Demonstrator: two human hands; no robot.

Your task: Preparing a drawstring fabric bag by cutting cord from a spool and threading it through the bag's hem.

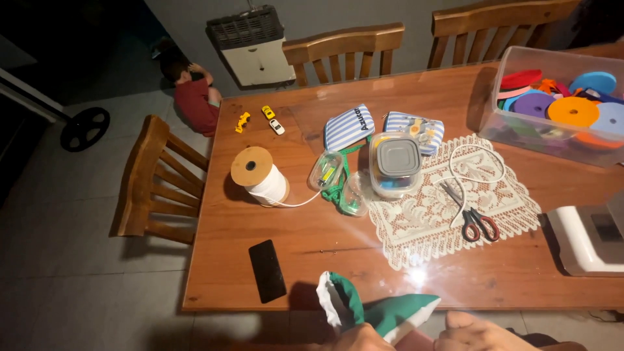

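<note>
At the bottom edge, my left hand [361, 338] and my right hand [474, 333] both grip a green and white fabric piece [383, 309], held just over the near edge of the wooden table [312, 240]. The fabric's open end sticks up to the left. Only the tops of both hands show. On the table beyond lie red-handled scissors [473, 218] on a white lace mat [429, 214], with a loop of white cord [474, 166] beside them. A large spool of white cord [260, 175] stands to the left.
A black phone [267, 270] lies near the front edge. Striped pouches [349, 127], clear lidded containers [394, 164], toy cars [268, 112], a clear bin of coloured discs [559, 107] and a white device [588, 239] sit on the table. Wooden chairs [153, 182] surround it. A child in red [195, 97] crouches by a wall heater [250, 45].
</note>
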